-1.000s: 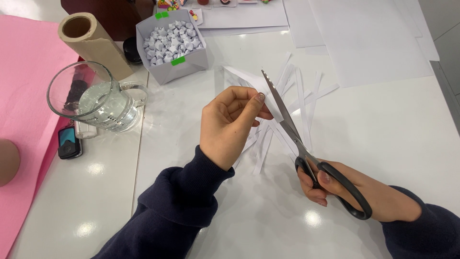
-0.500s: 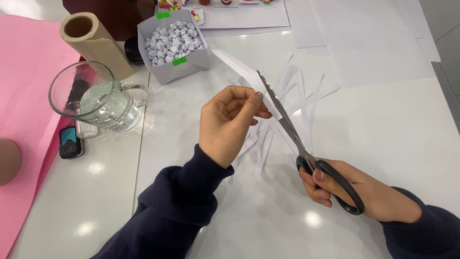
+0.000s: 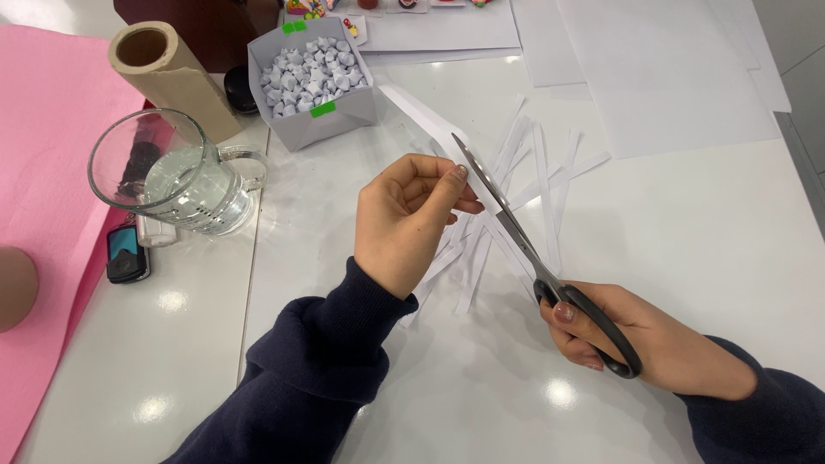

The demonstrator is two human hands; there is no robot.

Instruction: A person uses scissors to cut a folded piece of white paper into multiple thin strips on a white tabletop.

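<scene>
My left hand (image 3: 408, 219) pinches a piece of white paper (image 3: 425, 114) that slants up toward the back. In my right hand (image 3: 640, 339) are black-handled scissors (image 3: 524, 249), blades nearly together, running along the paper's edge beside my left fingertips. Several cut white paper strips (image 3: 537, 176) lie fanned on the white table (image 3: 687, 232) under and behind the blades.
A grey box of small folded white paper stars (image 3: 314, 77) stands behind my left hand. A glass mug of water (image 3: 180, 176), a cardboard tube (image 3: 168, 73), a small black device (image 3: 127, 256) and pink sheet (image 3: 43, 155) are left. White sheets (image 3: 662, 69) lie back right.
The scissors have slid forward along the paper and the blades have come closer together. Both hands sit slightly lower in view; the paper's far end now shows more.
</scene>
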